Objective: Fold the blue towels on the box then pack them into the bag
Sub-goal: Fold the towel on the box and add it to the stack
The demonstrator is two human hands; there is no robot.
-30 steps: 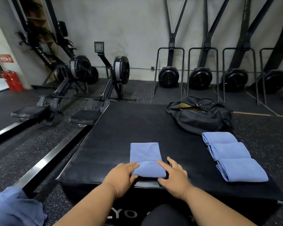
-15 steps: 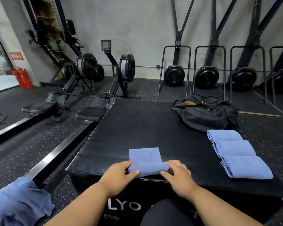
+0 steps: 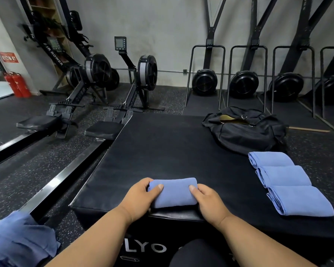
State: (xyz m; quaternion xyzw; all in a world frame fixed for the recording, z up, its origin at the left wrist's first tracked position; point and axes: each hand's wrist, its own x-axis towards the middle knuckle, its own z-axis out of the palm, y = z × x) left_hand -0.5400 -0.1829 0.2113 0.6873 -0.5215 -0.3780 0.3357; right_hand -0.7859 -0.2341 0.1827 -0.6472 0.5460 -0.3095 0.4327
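A folded blue towel (image 3: 174, 192) lies near the front edge of the black padded box (image 3: 174, 149). My left hand (image 3: 141, 199) grips its left end, thumb on top and fingers curled round the far side. My right hand (image 3: 210, 202) holds its right end the same way. Three folded blue towels (image 3: 285, 182) lie in a row along the box's right side. A black bag (image 3: 247, 132) with its top open sits at the box's far right corner.
Loose blue cloth (image 3: 17, 241) lies at the lower left, off the box. Two rowing machines (image 3: 96, 89) stand on the floor to the left. Several black fan units (image 3: 243, 83) in metal frames line the back wall. Red fire extinguishers (image 3: 17, 86) stand far left.
The towel was folded over from the near edge toward the far side into a short thick bundle. Both hands moved from its near edge to its two ends.
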